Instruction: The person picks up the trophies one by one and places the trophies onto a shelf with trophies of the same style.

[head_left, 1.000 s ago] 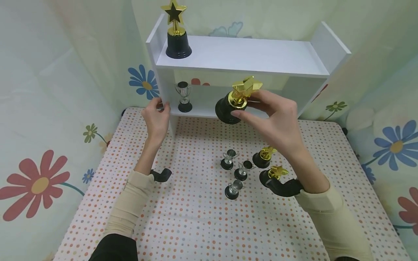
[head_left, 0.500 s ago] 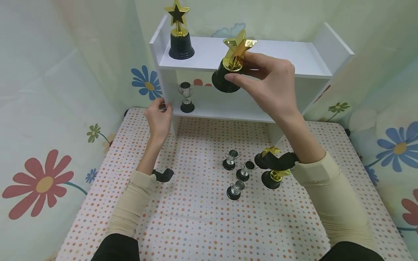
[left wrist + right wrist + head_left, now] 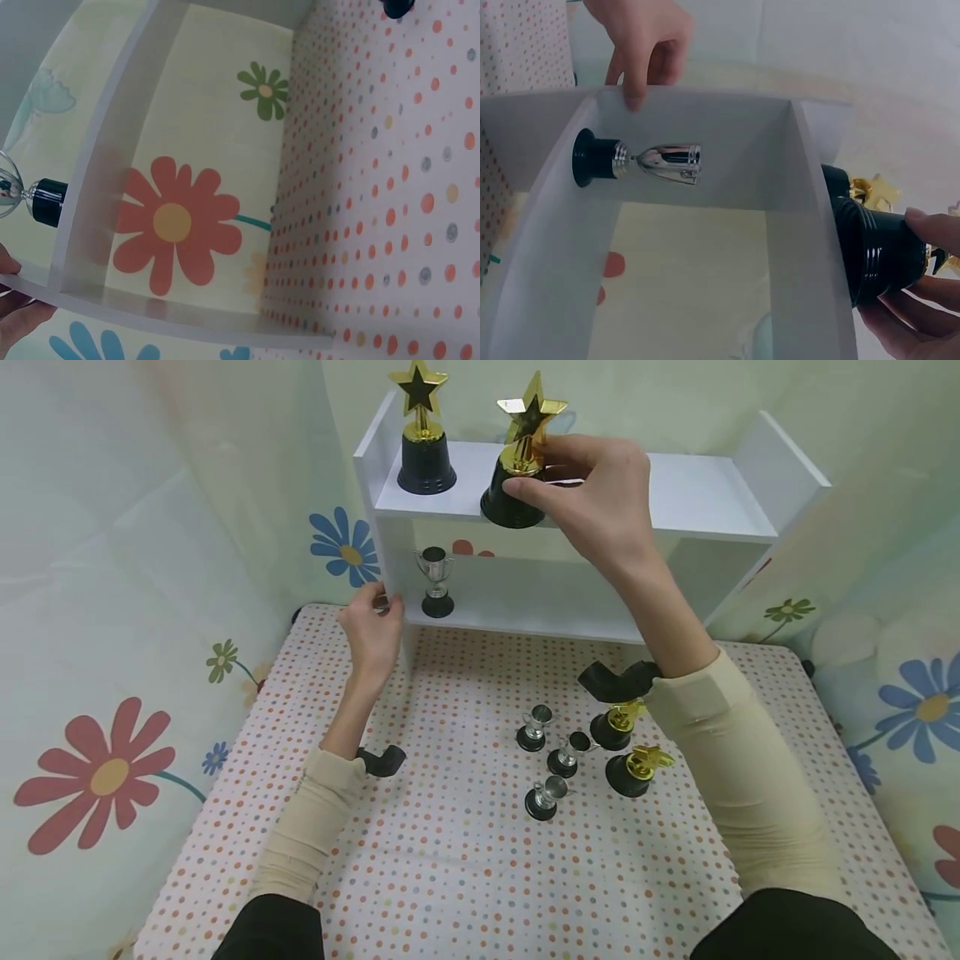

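My right hand (image 3: pixel 603 497) pinches a gold star trophy (image 3: pixel 512 497) by its black base and stem, upright at the front edge of the white shelf unit's upper board (image 3: pixel 690 493). In the right wrist view its black base (image 3: pixel 889 251) overlaps that board's edge. My left hand (image 3: pixel 372 635) pinches the unit's left side panel (image 3: pixel 381 543), thumb on the inner face, fingers outside. Another star trophy (image 3: pixel 426 460) stands at the upper board's left end. On the lower board below it stands a small silver cup trophy (image 3: pixel 436 583), near the left hand.
On the dotted tabletop (image 3: pixel 450 877) several trophies stand in a cluster: silver cups, such as one silver cup (image 3: pixel 536 727), and two gold stars, one gold star (image 3: pixel 630 772) nearer the front. The right sleeve (image 3: pixel 742 777) passes beside them. Flowered cloth (image 3: pixel 97 610) hangs around the table.
My right hand has raised the star trophy from lower-board height to the upper board and shifted it slightly left, turning it more upright. The left hand stays on the side panel.
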Demonstrator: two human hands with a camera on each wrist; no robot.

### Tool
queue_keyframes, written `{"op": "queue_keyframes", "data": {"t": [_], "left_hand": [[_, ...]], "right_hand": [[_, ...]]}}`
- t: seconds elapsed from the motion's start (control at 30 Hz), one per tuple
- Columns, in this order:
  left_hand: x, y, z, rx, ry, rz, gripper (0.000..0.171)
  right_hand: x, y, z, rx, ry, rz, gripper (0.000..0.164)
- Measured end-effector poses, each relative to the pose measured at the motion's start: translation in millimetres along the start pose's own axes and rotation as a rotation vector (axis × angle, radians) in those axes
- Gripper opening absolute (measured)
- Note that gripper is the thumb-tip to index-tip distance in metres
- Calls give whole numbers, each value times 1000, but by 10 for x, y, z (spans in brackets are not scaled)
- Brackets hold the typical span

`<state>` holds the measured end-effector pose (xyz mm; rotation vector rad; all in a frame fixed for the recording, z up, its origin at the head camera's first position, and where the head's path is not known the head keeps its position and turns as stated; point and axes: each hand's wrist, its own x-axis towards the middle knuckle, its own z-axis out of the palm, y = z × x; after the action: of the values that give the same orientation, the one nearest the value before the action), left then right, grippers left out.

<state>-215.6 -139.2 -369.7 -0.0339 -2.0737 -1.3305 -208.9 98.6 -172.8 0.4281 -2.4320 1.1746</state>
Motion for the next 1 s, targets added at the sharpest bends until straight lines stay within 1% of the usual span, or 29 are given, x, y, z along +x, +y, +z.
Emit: {"op": "queue_keyframes", "data": {"t": [0.13,0.33,0.53,0.63,0.8,0.9,1.0], "left_hand": [[-6,1,12,2,-1,3,19],[-40,9,39,18,7,12,17],[-52,11,37,11,0,33,17],[-43,14,32,9,2,30,17],[-33,16,27,4,4,22,15],[-37,13,40,-1,-5,16,14],[-31,8,53,0,-12,6,15]], "right_hand": [[105,36,58,4,-12,15,48],[218,98,89,-46,-28,60,50],[236,126,120,-47,-24,63,50],[233,120,123,-53,-24,59,51],[167,136,84,-64,-19,57,59],[60,163,20,-69,20,39,60],[-72,178,-77,-63,63,11,56]]}}
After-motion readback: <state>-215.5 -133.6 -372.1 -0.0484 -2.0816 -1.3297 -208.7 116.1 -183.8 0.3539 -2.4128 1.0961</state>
